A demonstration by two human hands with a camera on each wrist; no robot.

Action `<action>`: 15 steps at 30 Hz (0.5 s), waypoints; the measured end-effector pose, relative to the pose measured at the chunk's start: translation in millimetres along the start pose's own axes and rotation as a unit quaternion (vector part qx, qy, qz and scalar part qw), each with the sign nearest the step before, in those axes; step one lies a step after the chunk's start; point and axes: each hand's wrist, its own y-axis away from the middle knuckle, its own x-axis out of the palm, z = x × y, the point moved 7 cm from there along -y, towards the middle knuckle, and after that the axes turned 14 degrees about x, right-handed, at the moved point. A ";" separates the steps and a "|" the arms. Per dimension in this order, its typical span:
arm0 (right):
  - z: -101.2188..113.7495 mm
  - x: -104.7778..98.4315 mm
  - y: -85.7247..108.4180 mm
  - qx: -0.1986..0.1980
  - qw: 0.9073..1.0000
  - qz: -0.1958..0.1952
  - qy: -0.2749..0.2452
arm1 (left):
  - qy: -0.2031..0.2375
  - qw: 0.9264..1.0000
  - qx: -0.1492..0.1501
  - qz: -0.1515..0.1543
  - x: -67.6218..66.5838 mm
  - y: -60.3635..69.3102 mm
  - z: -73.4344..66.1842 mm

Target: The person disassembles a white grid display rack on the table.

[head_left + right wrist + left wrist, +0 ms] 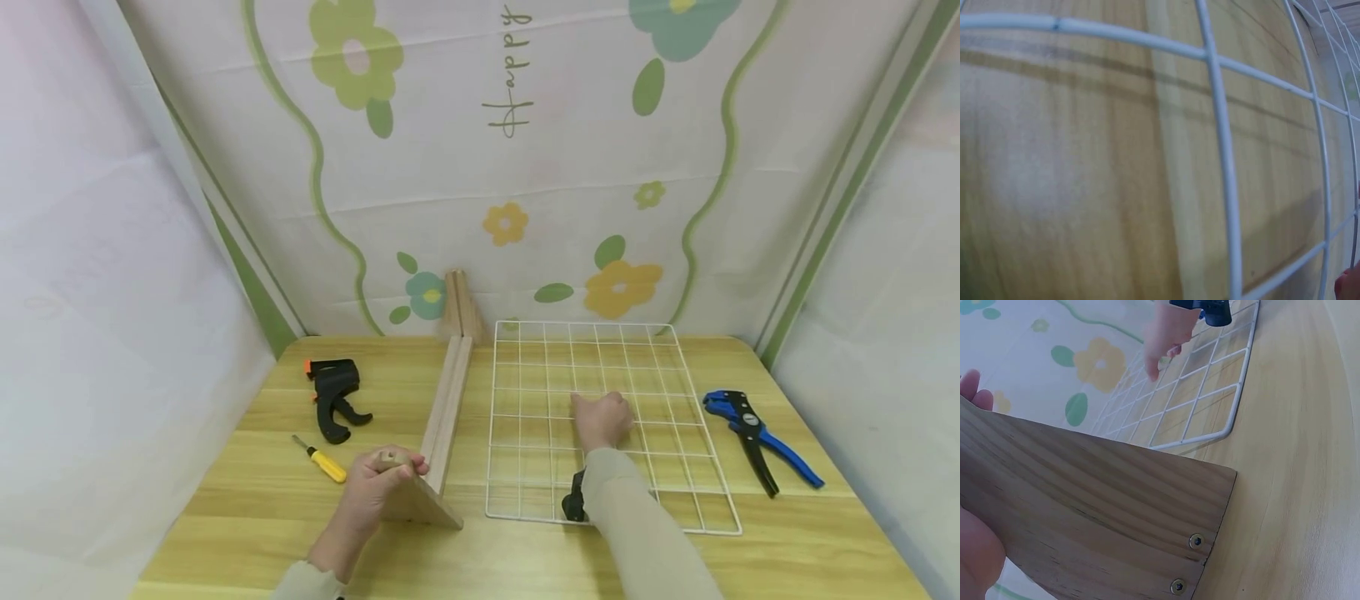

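My left hand (375,487) grips the top of the near end board (435,508) of a wooden stand (447,404), thumb on one side and fingers over the other. In the left wrist view, the board (1097,506) stands upright with two bolt heads near its bottom edge. A double rail runs back from it to a second end board (462,312) by the rear cloth. My right hand (602,421) holds the middle of a white wire grid (521,417), fingers curled at its wires. In the right wrist view, the grid (1225,162) casts shadows on the tabletop; only a fingertip shows there.
A black clamp (335,396) with orange ends and a yellow-handled screwdriver (326,464) lie left of the stand. Blue-and-black wire strippers (757,433) lie right of the grid. Flower-printed cloth (562,183) walls off the back of the wooden table (247,517), with pale cloth at both sides.
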 end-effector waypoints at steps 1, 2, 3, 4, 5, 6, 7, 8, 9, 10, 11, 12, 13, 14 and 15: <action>-0.9 0.9 -0.2 -0.001 1.000 0.001 0.004 | -0.002 1.000 -0.005 -0.004 0.4 0.4 0.2; -1.7 1.3 0.0 0.000 1.000 0.001 0.006 | -0.006 1.000 -0.011 -0.008 0.6 1.0 0.7; -2.3 1.6 0.4 0.000 1.000 0.004 0.006 | -0.010 1.000 -0.015 -0.010 1.2 1.5 1.0; -2.7 1.5 0.6 0.001 1.000 0.005 0.006 | -0.012 1.000 -0.018 -0.012 1.8 1.5 1.4; -2.8 0.9 1.2 0.002 1.000 0.007 0.007 | -0.015 1.000 -0.023 -0.013 2.2 1.6 2.1; -2.9 0.2 1.9 0.003 1.000 0.008 0.009 | -0.017 0.999 -0.027 -0.013 2.8 1.6 2.6; -3.6 -0.1 1.7 0.003 1.000 0.009 0.011 | -0.018 0.999 -0.031 -0.014 3.0 1.7 3.3; -4.3 -0.4 1.5 0.004 1.000 0.010 0.014 | -0.019 0.999 -0.033 -0.015 3.0 1.8 3.9; -5.1 -0.3 1.1 0.003 1.000 0.011 0.016 | -0.020 0.999 -0.034 -0.015 2.9 2.0 4.3; -6.0 -0.4 0.8 0.002 1.000 0.011 0.017 | -0.020 0.999 -0.035 -0.016 2.7 2.1 4.8; -7.3 -0.1 0.2 0.002 1.000 0.012 0.016 | -0.022 0.999 -0.036 -0.018 2.4 2.3 5.1; -8.8 0.6 -0.6 0.001 1.000 0.011 0.017 | -0.022 0.999 -0.036 -0.018 2.3 2.4 5.3; -10.4 1.2 -1.5 0.001 1.000 0.011 0.014 | -0.023 0.999 -0.036 -0.020 2.0 2.7 5.7; -11.4 1.4 -1.4 0.001 1.000 0.011 0.011 | -0.023 0.999 -0.037 -0.020 2.0 2.8 5.7; -12.5 1.7 -1.4 0.000 1.000 0.011 0.008 | -0.024 0.999 -0.037 -0.022 1.9 3.0 5.8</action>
